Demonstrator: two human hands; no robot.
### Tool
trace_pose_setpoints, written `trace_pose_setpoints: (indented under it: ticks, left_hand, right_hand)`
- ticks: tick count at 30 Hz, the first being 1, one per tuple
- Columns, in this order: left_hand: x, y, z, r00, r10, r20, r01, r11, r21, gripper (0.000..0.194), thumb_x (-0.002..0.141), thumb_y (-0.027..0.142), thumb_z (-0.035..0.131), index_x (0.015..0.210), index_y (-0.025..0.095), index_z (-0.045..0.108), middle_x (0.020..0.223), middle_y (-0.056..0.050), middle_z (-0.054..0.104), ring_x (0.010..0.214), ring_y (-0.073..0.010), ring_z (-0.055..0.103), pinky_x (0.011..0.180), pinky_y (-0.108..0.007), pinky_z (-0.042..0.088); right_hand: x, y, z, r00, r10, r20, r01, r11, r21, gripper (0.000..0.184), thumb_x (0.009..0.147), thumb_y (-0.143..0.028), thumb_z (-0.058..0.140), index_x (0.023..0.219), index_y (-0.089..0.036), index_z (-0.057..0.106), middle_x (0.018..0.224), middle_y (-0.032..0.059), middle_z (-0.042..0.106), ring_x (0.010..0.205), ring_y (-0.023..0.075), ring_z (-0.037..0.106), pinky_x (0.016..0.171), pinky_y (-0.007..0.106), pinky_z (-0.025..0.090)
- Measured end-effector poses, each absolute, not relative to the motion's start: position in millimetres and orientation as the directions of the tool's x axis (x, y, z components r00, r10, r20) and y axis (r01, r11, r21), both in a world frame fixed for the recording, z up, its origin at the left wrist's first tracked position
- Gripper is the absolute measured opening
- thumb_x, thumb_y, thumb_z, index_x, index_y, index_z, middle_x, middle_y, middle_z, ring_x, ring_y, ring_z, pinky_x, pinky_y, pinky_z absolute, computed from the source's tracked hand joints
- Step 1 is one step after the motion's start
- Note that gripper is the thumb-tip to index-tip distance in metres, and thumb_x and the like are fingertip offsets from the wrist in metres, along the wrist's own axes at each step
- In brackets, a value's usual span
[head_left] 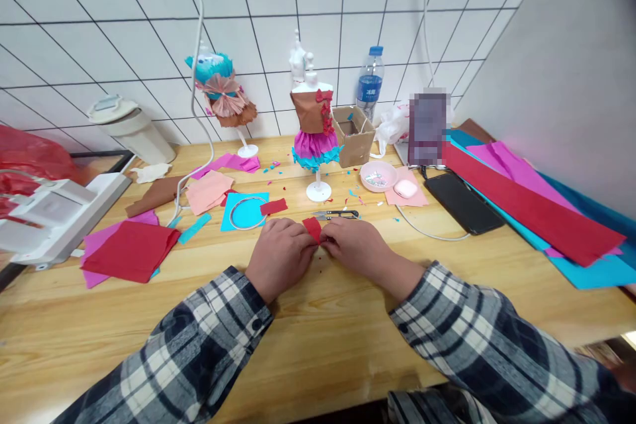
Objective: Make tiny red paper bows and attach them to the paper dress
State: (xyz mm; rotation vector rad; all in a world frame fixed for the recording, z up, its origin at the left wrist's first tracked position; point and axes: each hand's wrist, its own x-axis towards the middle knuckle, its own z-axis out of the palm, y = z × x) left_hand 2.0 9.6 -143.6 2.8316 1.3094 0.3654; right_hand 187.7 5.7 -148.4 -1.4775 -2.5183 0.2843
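A small piece of red crepe paper (312,228) is pinched between my two hands, just above the wooden table. My left hand (284,253) is closed on its left and lower edge. My right hand (358,246) closes thumb and fingers on the right corner. Right behind my hands lie black-handled thread snips (340,214). Another red paper strip (273,207) rests partly on a blue paper square (237,220), which also carries a silvery ring (233,223). Farther back stands a small white dress form (318,191) in a brown top and a pink and blue paper skirt.
Red paper sheets (130,250) lie at left near a white machine (64,225). A second dressed form (226,89), a cardboard box (354,136) and a water bottle (370,83) line the wall. At right are a pink bowl (378,175), a black phone (464,202) and long paper strips (536,202).
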Motion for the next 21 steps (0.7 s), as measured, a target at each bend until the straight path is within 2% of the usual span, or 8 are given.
trace_pose_setpoints:
  ticks: [4, 12, 17, 21]
  left_hand:
    - [0.1, 9.9, -144.7, 0.624, 0.754, 0.205, 0.748, -0.652, 0.124, 0.02, 0.089, 0.028, 0.052, 0.089, 0.026, 0.072, 0.085, -0.001, 0.069, 0.085, -0.0218, 0.055, 0.078, -0.04, 0.035]
    - [1.1, 9.4, -145.1, 0.596, 0.78, 0.191, 0.756, -0.625, 0.193, 0.02, 0.09, 0.032, 0.053, 0.092, 0.025, 0.071, 0.087, -0.002, 0.069, 0.087, -0.0215, 0.056, 0.08, -0.04, 0.036]
    - [1.4, 11.4, -145.3, 0.584, 0.786, 0.201, 0.767, -0.616, 0.179, 0.02, 0.09, 0.029, 0.052, 0.089, 0.024, 0.071, 0.084, -0.003, 0.067, 0.085, -0.0213, 0.056, 0.079, -0.04, 0.036]
    - [0.4, 13.0, -143.0, 0.585, 0.784, 0.208, 0.767, -0.618, 0.171, 0.018, 0.088, 0.028, 0.054, 0.084, 0.025, 0.072, 0.081, -0.002, 0.067, 0.083, -0.0205, 0.057, 0.085, -0.042, 0.034]
  right_hand:
    - [187.8, 5.8, -147.1, -0.472, 0.879, 0.063, 0.833, 0.468, -0.293, 0.021, 0.093, -0.03, 0.046, 0.095, -0.023, 0.065, 0.093, 0.0021, 0.067, 0.087, 0.0166, 0.061, 0.067, 0.026, 0.039]
    - [185.5, 7.7, -147.1, -0.45, 0.892, 0.034, 0.851, 0.441, -0.287, 0.021, 0.091, -0.03, 0.047, 0.088, -0.022, 0.066, 0.091, 0.0021, 0.067, 0.084, 0.0176, 0.062, 0.064, 0.027, 0.038]
    - [185.0, 7.9, -145.6, -0.451, 0.892, 0.028, 0.84, 0.435, -0.325, 0.018, 0.09, -0.028, 0.048, 0.088, -0.022, 0.065, 0.091, 0.0022, 0.068, 0.085, 0.0177, 0.061, 0.065, 0.027, 0.037]
    - [184.9, 6.9, -145.1, -0.44, 0.897, 0.034, 0.837, 0.424, -0.347, 0.016, 0.09, -0.027, 0.048, 0.089, -0.021, 0.063, 0.092, 0.0026, 0.068, 0.085, 0.0178, 0.061, 0.066, 0.027, 0.037]
